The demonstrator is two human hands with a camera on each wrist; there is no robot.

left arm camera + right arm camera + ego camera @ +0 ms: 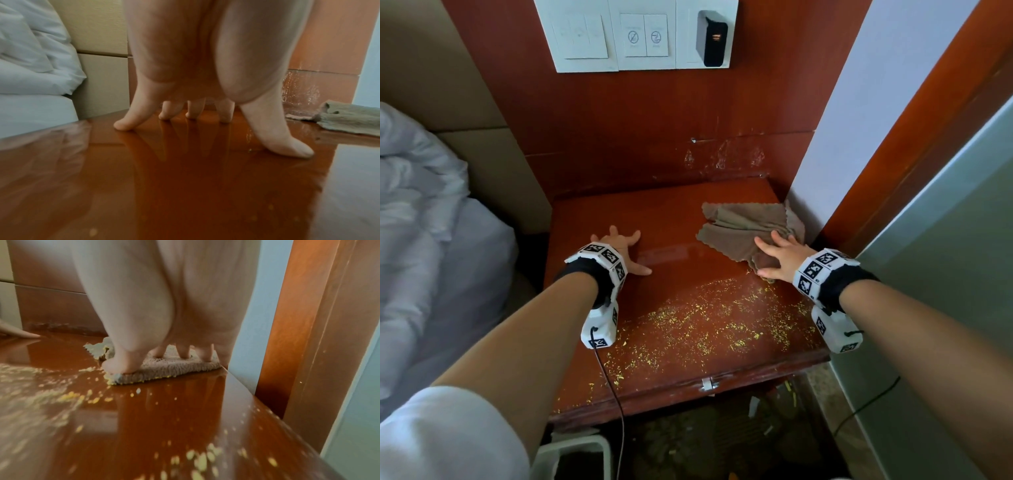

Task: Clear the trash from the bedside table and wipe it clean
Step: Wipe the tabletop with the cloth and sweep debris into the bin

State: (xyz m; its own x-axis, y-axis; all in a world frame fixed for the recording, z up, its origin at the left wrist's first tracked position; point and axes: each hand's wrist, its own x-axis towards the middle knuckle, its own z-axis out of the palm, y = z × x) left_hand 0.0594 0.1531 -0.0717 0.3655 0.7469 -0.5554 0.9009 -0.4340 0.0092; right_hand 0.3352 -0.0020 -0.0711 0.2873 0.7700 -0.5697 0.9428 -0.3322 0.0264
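Note:
The glossy red-brown bedside table (674, 219) carries a wide scatter of yellow crumbs (705, 325) over its near half. A grey-brown cloth (743, 226) lies crumpled at the table's back right. My right hand (779, 255) presses flat on the cloth's near edge (170, 369), fingers spread, with crumbs stuck along that edge. My left hand (621, 248) rests on the bare table to the left, its spread fingertips (123, 125) touching the wood and holding nothing. The cloth (349, 120) shows at the right of the left wrist view.
A bed with white bedding (424, 212) stands left of the table. A white wall (859, 113) and wooden door frame (914, 137) close in the right side. A switch panel (633, 34) hangs above. A white bin (578, 455) and litter (756, 407) lie on the floor below the front edge.

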